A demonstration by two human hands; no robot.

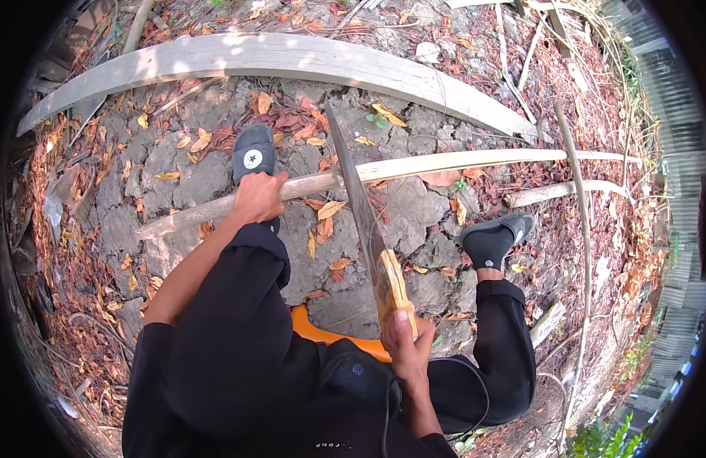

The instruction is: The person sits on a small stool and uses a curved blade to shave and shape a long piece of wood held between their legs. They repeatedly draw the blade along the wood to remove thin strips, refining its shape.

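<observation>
My left hand (260, 198) is closed around a long pale wooden pole (208, 214), gripping its rounder, barked end. Beyond that hand the pole runs to the right, with a lighter stripped length. In my right hand (408, 343) is the wooden handle of a handsaw (356, 192). The saw's long dark blade lies across the pole, a short way to the right of my left hand, its tip pointing away from me. Whether the teeth have cut into the wood cannot be made out. My left foot, in a dark slide sandal (254, 150), is next to the left hand, by the pole.
A broad grey plank (292, 57) lies across the far ground. Cracked soil holds dry leaves. A thin stick (585, 252) and a short branch (551, 193) lie right; a corrugated metal fence (685, 229) stands beyond. An orange seat edge (330, 336) shows beneath me.
</observation>
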